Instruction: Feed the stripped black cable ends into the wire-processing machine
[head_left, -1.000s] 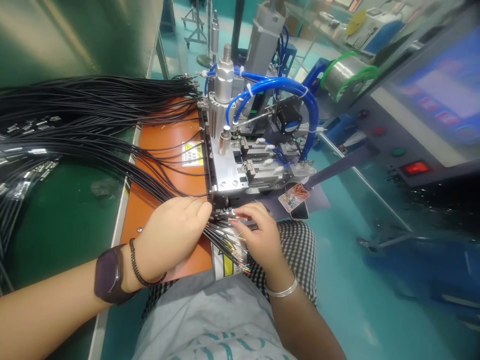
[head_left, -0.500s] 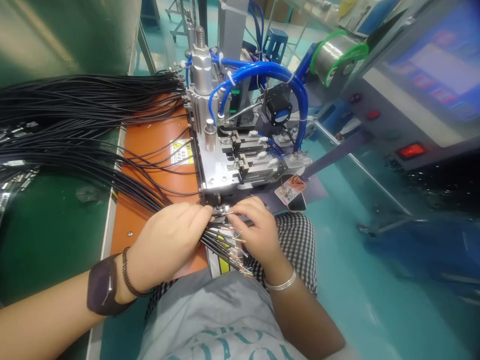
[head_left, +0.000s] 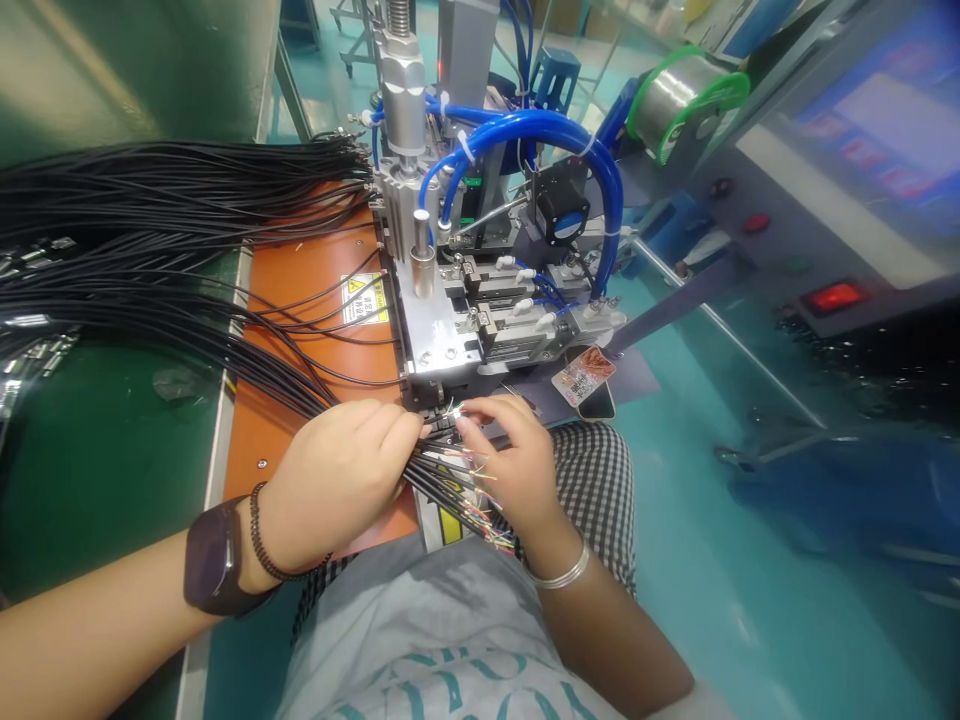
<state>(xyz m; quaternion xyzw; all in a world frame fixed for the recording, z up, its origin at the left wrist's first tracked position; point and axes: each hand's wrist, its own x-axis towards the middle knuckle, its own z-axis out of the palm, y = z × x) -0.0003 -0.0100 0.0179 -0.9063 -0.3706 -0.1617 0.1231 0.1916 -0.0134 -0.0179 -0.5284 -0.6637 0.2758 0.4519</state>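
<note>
My left hand (head_left: 349, 460) is closed around a bundle of black cables (head_left: 439, 480). Their stripped ends, with thin coloured wires (head_left: 487, 525) fanning out, point to the lower right. My right hand (head_left: 514, 455) pinches the fine wires at the tip of one cable, thumb and forefinger close together. Those wire tips sit at a small metal fixture (head_left: 444, 418) on the front of the machine (head_left: 442, 345). Exactly how the wires lie in the fixture is too small to tell.
More black cables (head_left: 187, 190) lie across the orange board (head_left: 300, 260) and green surface at left. Blue air hoses (head_left: 555, 130) arch over the machine. A solder wire spool (head_left: 675, 100), a control box (head_left: 832, 230) and a phone (head_left: 596, 400) with a card on it are at right.
The fingers of my right hand have shifted slightly up at the fixture, and the wire tips there now spread upward. My left hand keeps its hold on the cables. The view has moved a little.
</note>
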